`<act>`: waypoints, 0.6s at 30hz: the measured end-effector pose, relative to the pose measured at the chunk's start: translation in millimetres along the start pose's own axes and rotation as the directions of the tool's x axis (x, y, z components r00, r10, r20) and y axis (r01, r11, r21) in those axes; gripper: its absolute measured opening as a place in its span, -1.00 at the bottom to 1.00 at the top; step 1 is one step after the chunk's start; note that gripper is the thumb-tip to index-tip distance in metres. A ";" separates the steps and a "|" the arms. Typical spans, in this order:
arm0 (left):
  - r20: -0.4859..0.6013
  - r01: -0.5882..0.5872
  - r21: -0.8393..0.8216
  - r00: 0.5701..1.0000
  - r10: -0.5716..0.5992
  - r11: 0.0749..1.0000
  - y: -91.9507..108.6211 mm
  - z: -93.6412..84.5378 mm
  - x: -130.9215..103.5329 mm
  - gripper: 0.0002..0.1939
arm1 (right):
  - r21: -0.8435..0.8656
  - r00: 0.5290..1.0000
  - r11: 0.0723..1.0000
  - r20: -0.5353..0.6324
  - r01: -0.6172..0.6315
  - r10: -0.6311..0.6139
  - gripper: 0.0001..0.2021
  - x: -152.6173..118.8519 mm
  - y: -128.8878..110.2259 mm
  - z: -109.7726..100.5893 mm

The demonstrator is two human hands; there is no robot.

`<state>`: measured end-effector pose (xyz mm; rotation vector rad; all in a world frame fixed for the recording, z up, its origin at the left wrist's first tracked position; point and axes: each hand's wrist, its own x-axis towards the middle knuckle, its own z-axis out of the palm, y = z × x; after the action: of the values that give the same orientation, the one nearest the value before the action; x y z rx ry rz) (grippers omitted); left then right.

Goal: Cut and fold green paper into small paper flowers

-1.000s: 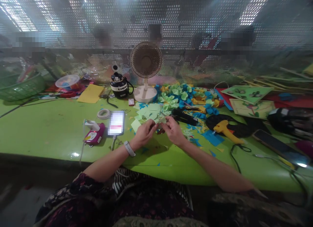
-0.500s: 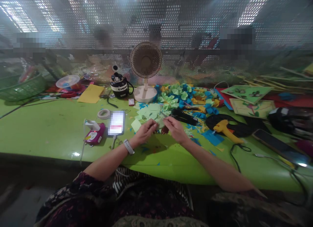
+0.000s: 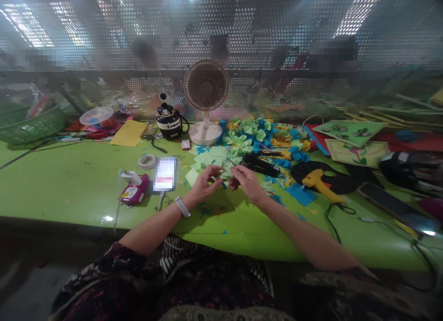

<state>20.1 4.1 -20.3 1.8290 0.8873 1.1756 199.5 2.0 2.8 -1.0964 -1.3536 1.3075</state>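
1. the left hand (image 3: 204, 186) has its thumb and fingers curved, tips apart.
2. the right hand (image 3: 247, 182) pinches its fingertips closed; i cannot tell on what.
3. pale green paper pieces (image 3: 210, 160) lie just beyond, near the black stapler (image 3: 261, 165).

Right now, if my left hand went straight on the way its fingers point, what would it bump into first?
Your left hand would probably meet your right hand first, across a small gap between fingertips. Pale green paper lies close by; depth is unclear from this view.
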 end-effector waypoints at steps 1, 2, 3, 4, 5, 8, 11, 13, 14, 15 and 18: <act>-0.020 0.004 0.009 1.000 -0.003 1.000 0.3 -0.2 0.2 -0.69 | -0.006 1.000 1.000 0.020 -0.005 0.005 -0.59 -0.2 0.1 0.5; -0.045 0.004 0.025 0.999 -0.002 1.000 0.6 -0.7 0.5 -0.71 | -0.013 0.999 1.000 0.041 -0.014 0.014 -0.58 -0.2 0.5 1.0; -0.073 -0.003 0.044 0.997 0.006 0.999 1.0 -1.3 1.0 -0.72 | -0.020 0.998 0.999 0.062 -0.026 0.027 -0.57 0.0 1.1 1.3; -0.103 -0.017 0.065 0.994 0.023 0.998 1.3 -2.0 1.6 -0.74 | -0.025 0.996 0.999 0.082 -0.041 0.043 -0.56 0.2 1.9 1.5; -0.128 -0.038 0.089 0.991 0.050 0.995 1.5 -2.9 2.4 -0.76 | -0.027 0.993 0.998 0.097 -0.057 0.059 -0.56 0.5 3.0 1.6; -0.173 -0.130 0.147 0.973 0.155 0.981 0.9 -5.3 4.7 -0.81 | -0.029 0.985 0.995 0.141 -0.094 0.097 -0.58 1.5 6.3 1.5; -0.196 -0.166 0.180 0.960 0.200 0.970 -0.6 -6.3 5.8 -0.82 | -0.033 0.977 0.992 0.175 -0.120 0.124 -0.60 2.1 7.9 1.4; -0.206 -0.162 0.196 0.957 0.203 0.967 -0.9 -6.2 5.9 -0.81 | -0.009 0.979 0.992 0.163 -0.124 0.124 -0.62 2.4 7.5 1.4; -0.207 -0.167 0.198 0.956 0.208 0.966 -0.8 -6.0 6.0 -0.81 | 0.009 0.982 0.993 0.148 -0.119 0.117 -0.63 2.5 7.0 1.3; -0.202 -0.177 0.194 0.955 0.216 0.965 -0.6 -5.8 6.0 -0.81 | 0.029 0.985 0.993 0.132 -0.113 0.108 -0.64 2.5 6.4 1.3; -0.175 -0.203 0.170 0.957 0.232 0.964 -0.1 -5.4 6.2 -0.81 | 0.073 0.991 0.993 0.109 -0.088 0.080 -0.64 2.0 4.3 1.8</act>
<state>17.1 10.8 -16.5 1.9992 0.9203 1.4802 197.3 3.9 -1.5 -1.0538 -1.3337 1.4858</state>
